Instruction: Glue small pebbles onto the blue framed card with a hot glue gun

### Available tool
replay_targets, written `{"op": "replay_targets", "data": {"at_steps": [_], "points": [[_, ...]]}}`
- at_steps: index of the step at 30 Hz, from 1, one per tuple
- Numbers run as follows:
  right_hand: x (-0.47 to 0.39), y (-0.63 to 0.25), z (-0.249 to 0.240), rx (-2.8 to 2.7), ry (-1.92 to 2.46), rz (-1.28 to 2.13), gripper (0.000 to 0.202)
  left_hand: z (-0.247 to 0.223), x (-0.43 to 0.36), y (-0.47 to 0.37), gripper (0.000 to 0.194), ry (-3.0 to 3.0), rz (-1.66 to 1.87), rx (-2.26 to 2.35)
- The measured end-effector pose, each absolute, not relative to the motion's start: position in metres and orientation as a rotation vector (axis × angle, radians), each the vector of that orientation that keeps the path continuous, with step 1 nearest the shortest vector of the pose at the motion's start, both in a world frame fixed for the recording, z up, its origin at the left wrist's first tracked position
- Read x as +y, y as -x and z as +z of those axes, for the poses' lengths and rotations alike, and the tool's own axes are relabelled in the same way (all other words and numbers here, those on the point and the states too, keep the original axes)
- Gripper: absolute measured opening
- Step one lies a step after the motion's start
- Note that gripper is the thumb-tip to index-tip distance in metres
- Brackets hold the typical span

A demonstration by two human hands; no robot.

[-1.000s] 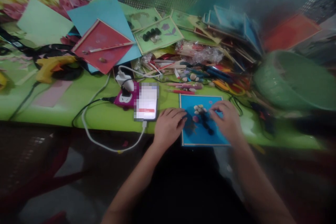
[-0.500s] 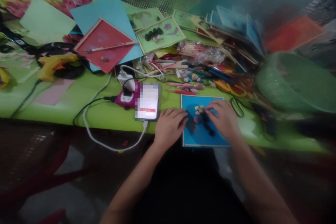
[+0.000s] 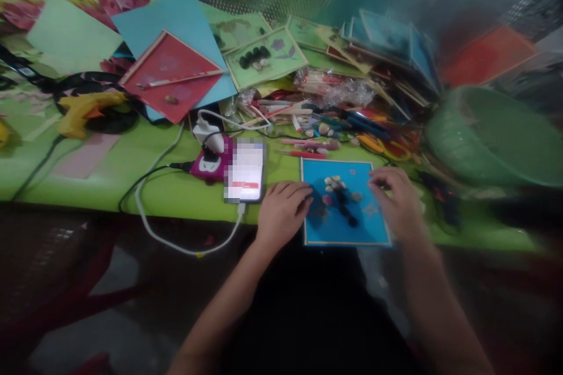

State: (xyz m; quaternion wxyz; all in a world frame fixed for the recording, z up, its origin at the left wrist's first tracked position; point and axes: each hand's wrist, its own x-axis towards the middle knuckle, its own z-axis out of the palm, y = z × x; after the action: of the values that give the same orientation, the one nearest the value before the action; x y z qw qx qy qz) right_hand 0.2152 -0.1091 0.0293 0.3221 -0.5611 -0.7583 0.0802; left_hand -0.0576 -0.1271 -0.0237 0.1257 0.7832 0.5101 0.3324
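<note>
A blue panel (image 3: pixel 316 228) with thin pale edging lies at the table's front edge. On it sit a cluster of whitish pebbles (image 3: pixel 334 183), a purplish stone (image 3: pixel 327 199) and a row of dark stones (image 3: pixel 345 208). My left hand (image 3: pixel 284 211) rests at the panel's left edge, fingers bent and a little apart, with nothing visible in it. My right hand (image 3: pixel 394 196) is at the panel's right edge, blurred, thumb and index finger near each other; whether something small is between them cannot be seen.
Left of my left hand lies a phone (image 3: pixel 246 173) beside a purple power strip (image 3: pixel 213 167) with cables. Behind are pencils and sticks, yellow scissors (image 3: pixel 398 149) and framed panels. A green basin (image 3: pixel 492 140) stands right; a yellow glue gun (image 3: pixel 83 111) lies left.
My right hand has moved right, from the pebble cluster to the panel's right edge, uncovering more of the panel. My left hand stays in place. The view has shifted slightly.
</note>
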Motion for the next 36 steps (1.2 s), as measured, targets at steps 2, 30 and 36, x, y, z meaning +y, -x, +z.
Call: {"op": "replay_targets", "data": {"at_steps": [2,30,36], "points": [[-0.115,-0.223,0.033,-1.911,1.495,0.226,0.008,-0.024,-0.127,0.058,0.019,-2.279,0.966,1.484],[-0.212,-0.256,-0.007,-1.293,1.924,0.862,0.03,-0.028,-0.231,0.064,0.032,-1.235,1.099,1.407],[-0.213,-0.265,-0.022,-1.446,1.776,0.817,0.021,-0.024,-0.231,0.056,0.052,-0.794,1.043,1.138]]}}
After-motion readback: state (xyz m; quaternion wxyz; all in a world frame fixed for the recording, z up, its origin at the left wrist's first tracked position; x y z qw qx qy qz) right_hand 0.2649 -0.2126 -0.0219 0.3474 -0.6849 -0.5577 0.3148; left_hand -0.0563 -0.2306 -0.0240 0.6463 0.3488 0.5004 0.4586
